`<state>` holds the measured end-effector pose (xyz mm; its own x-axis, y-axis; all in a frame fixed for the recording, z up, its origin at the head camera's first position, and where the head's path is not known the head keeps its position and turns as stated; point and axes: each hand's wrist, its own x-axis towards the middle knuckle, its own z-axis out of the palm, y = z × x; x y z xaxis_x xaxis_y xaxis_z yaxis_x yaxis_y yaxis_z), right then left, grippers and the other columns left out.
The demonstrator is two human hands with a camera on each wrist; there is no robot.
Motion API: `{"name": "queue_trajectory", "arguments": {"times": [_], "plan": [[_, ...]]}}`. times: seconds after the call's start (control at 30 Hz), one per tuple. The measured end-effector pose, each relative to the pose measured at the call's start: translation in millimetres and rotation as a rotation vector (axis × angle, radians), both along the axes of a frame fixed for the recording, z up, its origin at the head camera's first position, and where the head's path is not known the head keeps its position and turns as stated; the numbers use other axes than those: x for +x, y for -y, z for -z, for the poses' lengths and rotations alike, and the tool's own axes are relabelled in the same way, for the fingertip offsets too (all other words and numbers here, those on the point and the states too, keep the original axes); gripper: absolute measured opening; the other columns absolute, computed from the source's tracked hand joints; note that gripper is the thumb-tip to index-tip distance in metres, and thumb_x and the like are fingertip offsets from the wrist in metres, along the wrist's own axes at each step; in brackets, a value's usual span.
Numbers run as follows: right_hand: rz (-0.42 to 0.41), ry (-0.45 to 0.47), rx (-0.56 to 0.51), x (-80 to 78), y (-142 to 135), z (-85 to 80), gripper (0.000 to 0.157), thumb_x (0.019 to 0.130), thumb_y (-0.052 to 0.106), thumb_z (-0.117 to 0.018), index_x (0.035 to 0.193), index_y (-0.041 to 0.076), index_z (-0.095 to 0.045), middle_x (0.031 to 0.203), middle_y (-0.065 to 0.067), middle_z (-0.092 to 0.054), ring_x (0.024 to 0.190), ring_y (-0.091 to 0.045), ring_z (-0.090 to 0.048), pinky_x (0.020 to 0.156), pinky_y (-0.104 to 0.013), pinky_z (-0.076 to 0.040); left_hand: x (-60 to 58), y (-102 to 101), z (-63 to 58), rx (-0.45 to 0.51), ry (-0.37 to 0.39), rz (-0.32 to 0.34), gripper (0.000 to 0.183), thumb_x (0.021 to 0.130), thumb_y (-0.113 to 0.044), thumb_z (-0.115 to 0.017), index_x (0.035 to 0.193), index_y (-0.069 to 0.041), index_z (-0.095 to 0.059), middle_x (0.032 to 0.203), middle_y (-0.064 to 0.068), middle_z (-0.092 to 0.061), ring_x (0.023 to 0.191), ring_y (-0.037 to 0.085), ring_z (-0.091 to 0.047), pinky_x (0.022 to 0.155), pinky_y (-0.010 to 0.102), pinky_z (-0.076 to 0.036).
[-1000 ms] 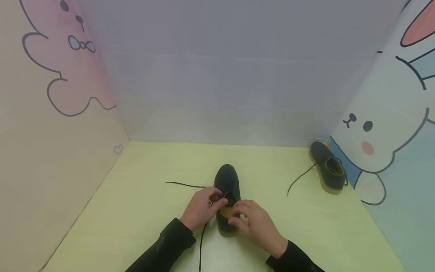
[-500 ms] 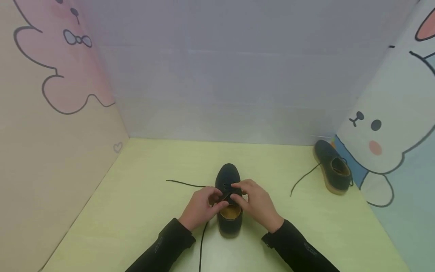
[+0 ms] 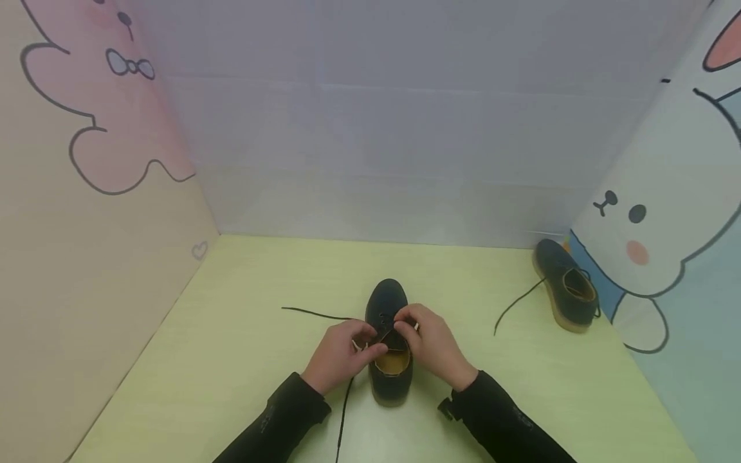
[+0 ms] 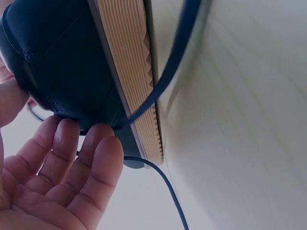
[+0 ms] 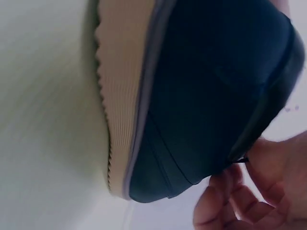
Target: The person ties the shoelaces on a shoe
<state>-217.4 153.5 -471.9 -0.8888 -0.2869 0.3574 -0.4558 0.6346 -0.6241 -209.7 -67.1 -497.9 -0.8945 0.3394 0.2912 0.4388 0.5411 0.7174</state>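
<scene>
A dark lace-up shoe with a tan ribbed sole point(image 3: 386, 297) stands mid-table, toe pointing away. My left hand point(image 3: 338, 354) is at its left side, thumb over the opening and bent fingers against the upper point(image 4: 72, 72), holding the flap by the eyelets. From the right, my right hand point(image 3: 435, 344) pinches the edge of the opposite flap between thumb and fingers; a short dark bit of lace point(image 5: 242, 160) shows at the thumb. One lace end point(image 3: 312, 313) lies out to the left. Another lace point(image 3: 345, 411) runs from beneath the left hand towards me.
A matching shoe point(image 3: 567, 286) leans at the back right against the rabbit-printed wall point(image 3: 654, 212), its loose lace point(image 3: 518, 301) trailing onto the pale yellow table point(image 3: 260, 276). A grey-white back wall point(image 3: 370, 148) and a left wall point(image 3: 104, 270) bound the table.
My right hand has moved forward from the shoe's opening to the right flap, and its fingers have closed to a pinch. The left hand stays nearly in place.
</scene>
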Motion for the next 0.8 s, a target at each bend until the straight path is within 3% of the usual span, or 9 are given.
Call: {"name": "queue_trajectory", "arguments": {"times": [0.1,0.27,0.4,0.53,0.63,0.8], "plan": [[-0.054,0.191,-0.159,-3.9,-3.5,-1.6,0.006,0.106,0.007,-0.064,0.113,0.007,-0.064,0.100,-0.005,-0.072,0.092,-0.014,-0.067,0.083,-0.025,-0.056,-0.4,0.9,-0.4,-0.019,-0.006,-0.005,0.024,0.093,-0.032,-0.085,0.105,-0.012,-0.078,0.095,-0.002,-0.076,0.083,0.013,-0.069,0.073,0.025,-0.056],[-0.225,0.426,-0.405,-9.3,-14.1,-10.0,0.027,0.112,0.013,-0.055,0.134,-0.003,-0.053,0.102,-0.004,-0.065,0.102,-0.017,-0.064,0.095,-0.025,-0.053,-0.3,0.9,-0.6,-0.032,-0.001,0.001,0.026,0.093,-0.034,-0.085,0.105,-0.012,-0.079,0.093,-0.003,-0.077,0.078,0.012,-0.066,0.070,0.023,-0.053],[-0.297,0.515,-0.682,-15.5,-27.6,-18.5,0.026,0.113,0.018,-0.055,0.137,0.009,-0.054,0.105,0.006,-0.064,0.101,-0.012,-0.059,0.094,-0.025,-0.050,0.1,0.5,1.1,-0.028,-0.002,-0.004,0.026,0.093,-0.034,-0.085,0.104,-0.011,-0.079,0.093,-0.002,-0.076,0.076,0.009,-0.063,0.068,0.023,-0.052],[-0.212,0.528,-0.960,-24.6,-47.0,-21.9,0.018,0.113,0.020,-0.055,0.131,0.023,-0.054,0.106,0.013,-0.063,0.098,-0.008,-0.055,0.090,-0.024,-0.049,0.3,0.5,1.4,-0.018,0.034,-0.006,0.025,0.093,-0.034,-0.085,0.104,-0.013,-0.079,0.094,-0.005,-0.075,0.075,0.003,-0.060,0.068,0.022,-0.051],[-0.094,0.550,-1.125,-32.3,-61.8,-18.4,0.023,0.114,0.021,-0.053,0.137,0.020,-0.047,0.105,0.013,-0.060,0.097,-0.006,-0.051,0.088,-0.023,-0.046,-0.4,0.7,1.8,0.002,0.071,-0.007,0.024,0.093,-0.035,-0.085,0.104,-0.014,-0.078,0.094,-0.006,-0.074,0.074,0.002,-0.059,0.067,0.022,-0.051],[0.073,0.631,-1.310,-40.4,-83.1,-5.1,0.064,0.115,0.022,-0.047,0.167,0.013,-0.012,0.109,0.016,-0.059,0.095,-0.004,-0.045,0.088,-0.022,-0.039,-3.4,2.8,6.0,0.025,0.108,-0.010,0.024,0.093,-0.036,-0.084,0.103,-0.015,-0.078,0.094,-0.007,-0.073,0.073,0.002,-0.059,0.066,0.022,-0.050]]}}
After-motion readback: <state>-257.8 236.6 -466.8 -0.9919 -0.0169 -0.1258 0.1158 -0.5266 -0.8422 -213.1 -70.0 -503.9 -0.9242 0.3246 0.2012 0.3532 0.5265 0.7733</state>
